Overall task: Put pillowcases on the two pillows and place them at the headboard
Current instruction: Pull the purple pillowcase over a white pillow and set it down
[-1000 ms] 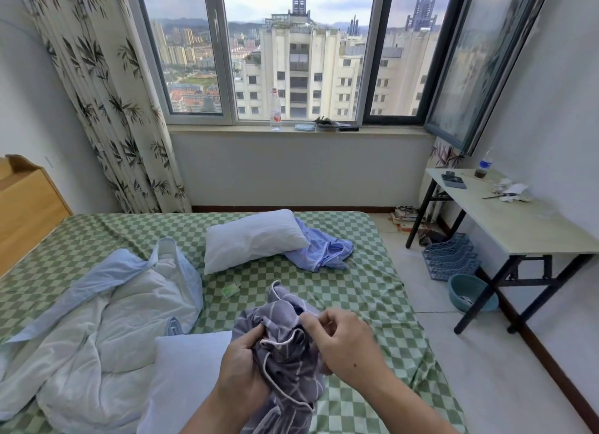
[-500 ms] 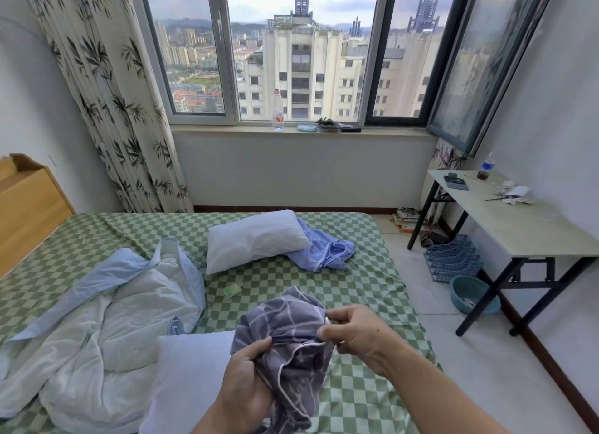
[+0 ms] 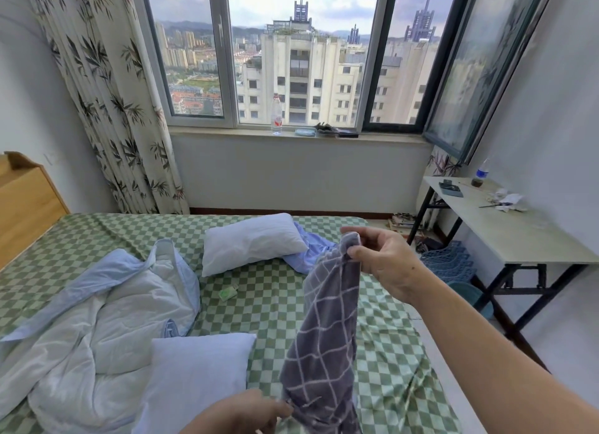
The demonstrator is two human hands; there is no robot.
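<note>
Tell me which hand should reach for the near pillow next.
Left. The left hand is low, right beside the near pillow, touching only the lower edge of the grey checked pillowcase. The right hand is raised, pinching the pillowcase's top corner, so it should probably keep holding that.

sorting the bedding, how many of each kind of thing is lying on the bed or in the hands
bare pillows: 2 (far pillow, near pillow)
pillowcases: 2 (grey checked pillowcase, blue pillowcase)
duvet: 1
small green packet: 1
total: 6

One pillow [image 3: 251, 242] lies behind another pillow [image 3: 197, 378], quilt [image 3: 97, 320] to their left.
</note>
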